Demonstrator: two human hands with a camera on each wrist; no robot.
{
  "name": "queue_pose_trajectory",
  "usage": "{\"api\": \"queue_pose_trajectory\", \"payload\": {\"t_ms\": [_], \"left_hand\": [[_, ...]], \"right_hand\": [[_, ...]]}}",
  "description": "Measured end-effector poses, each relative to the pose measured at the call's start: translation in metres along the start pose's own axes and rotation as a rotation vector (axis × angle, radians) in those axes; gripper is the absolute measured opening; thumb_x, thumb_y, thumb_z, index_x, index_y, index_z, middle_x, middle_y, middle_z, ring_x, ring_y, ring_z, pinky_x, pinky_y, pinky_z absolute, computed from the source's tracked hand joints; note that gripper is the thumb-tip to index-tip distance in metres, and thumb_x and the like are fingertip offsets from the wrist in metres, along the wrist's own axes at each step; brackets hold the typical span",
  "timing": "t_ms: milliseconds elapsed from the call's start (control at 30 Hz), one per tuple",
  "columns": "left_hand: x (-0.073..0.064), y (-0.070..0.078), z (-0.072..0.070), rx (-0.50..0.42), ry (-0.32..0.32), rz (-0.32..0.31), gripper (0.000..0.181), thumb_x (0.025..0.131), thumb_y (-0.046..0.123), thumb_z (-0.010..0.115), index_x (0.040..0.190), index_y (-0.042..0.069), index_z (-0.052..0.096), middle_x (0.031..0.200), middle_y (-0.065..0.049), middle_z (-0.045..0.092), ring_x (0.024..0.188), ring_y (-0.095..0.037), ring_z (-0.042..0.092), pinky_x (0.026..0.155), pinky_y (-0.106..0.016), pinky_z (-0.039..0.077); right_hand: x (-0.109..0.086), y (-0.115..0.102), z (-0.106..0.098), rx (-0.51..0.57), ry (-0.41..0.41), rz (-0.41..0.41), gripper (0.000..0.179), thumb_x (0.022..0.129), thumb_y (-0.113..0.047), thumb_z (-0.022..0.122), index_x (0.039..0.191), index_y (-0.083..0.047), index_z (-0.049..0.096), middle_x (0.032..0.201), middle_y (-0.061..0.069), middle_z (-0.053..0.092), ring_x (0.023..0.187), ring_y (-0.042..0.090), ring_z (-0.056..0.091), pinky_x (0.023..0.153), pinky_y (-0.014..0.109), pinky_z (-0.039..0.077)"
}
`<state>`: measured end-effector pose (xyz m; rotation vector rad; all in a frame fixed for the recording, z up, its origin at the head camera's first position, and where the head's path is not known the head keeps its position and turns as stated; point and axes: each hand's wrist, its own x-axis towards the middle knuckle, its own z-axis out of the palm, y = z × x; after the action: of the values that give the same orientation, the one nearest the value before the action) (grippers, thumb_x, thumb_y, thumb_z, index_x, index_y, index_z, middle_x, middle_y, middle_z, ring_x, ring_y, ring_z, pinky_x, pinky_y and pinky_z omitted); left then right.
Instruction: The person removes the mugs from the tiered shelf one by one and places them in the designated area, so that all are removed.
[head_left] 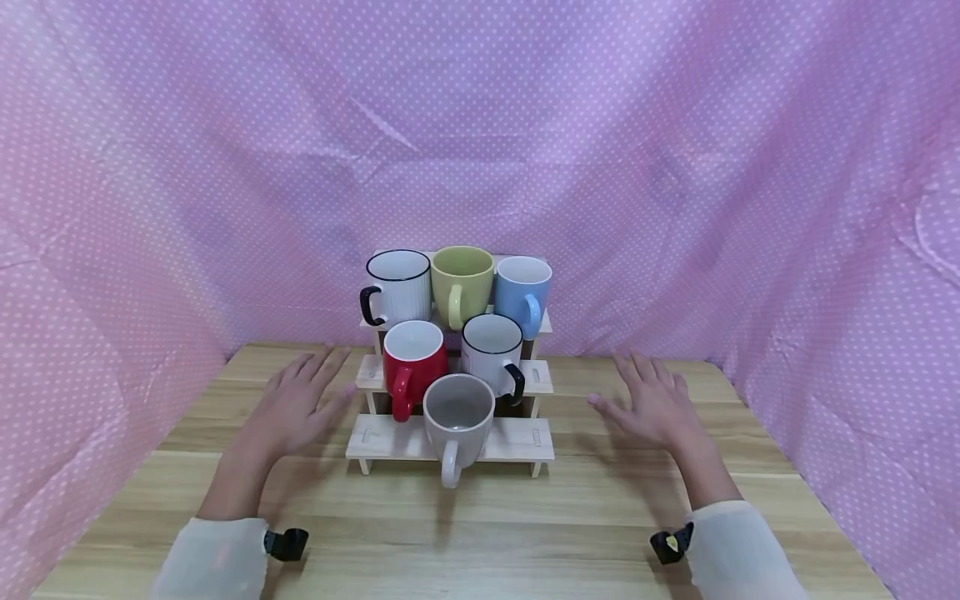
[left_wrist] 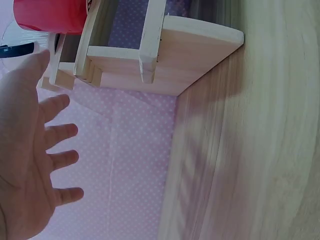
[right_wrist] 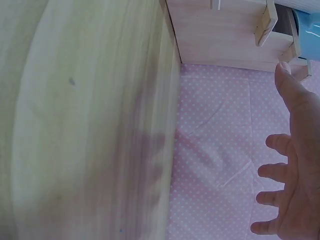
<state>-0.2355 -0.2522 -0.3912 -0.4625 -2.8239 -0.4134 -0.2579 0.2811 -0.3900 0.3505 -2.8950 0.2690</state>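
Observation:
A pale wooden tiered rack (head_left: 375,437) stands mid-table and bears several mugs. On its top tier are a white ribbed mug (head_left: 411,300) with a black handle, a yellow-green mug (head_left: 476,292) and a light blue mug (head_left: 510,297). The middle tier carries a red mug (head_left: 422,373) and a white mug (head_left: 483,362) with black rim and handle. A grey mug (head_left: 457,425) sits alone on the lowest tier. My left hand (head_left: 295,406) is left of the rack, fingers spread, holding nothing. To the right, my right hand (head_left: 657,406) is likewise spread and holds nothing.
The wood-grain table (head_left: 480,537) reaches back to a pink dotted cloth (head_left: 480,150), which also hangs along both sides. Each wrist wears a small black camera, the left one (head_left: 287,544) and the right one (head_left: 670,544) both beside pale sleeves.

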Motion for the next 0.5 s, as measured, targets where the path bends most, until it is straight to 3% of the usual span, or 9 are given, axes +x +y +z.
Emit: {"api": "queue_pose_trajectory", "payload": {"t_ms": [233, 500], "left_hand": [[0.007, 0.001, 0.002, -0.039, 0.07, 0.026, 0.062, 0.11, 0.046, 0.039, 0.158, 0.006, 0.038, 0.156, -0.026, 0.041, 0.139, -0.052, 0.038, 0.109, -0.074, 0.03], [0.014, 0.003, 0.008, -0.088, 0.051, 0.014, 0.062, 0.11, 0.045, 0.039, 0.156, 0.004, 0.039, 0.154, -0.026, 0.042, 0.139, -0.052, 0.039, 0.112, -0.071, 0.031]], "right_hand": [[0.009, -0.007, -0.008, 0.078, 0.003, -0.025, 0.09, 0.098, -0.068, 0.049, 0.163, -0.009, 0.025, 0.164, 0.026, 0.025, 0.147, 0.055, 0.02, 0.109, 0.082, 0.017], [0.02, -0.022, -0.011, 0.149, 0.051, -0.089, 0.086, 0.1, -0.06, 0.054, 0.161, -0.006, 0.027, 0.164, 0.024, 0.027, 0.149, 0.047, 0.025, 0.119, 0.068, 0.019]]}}
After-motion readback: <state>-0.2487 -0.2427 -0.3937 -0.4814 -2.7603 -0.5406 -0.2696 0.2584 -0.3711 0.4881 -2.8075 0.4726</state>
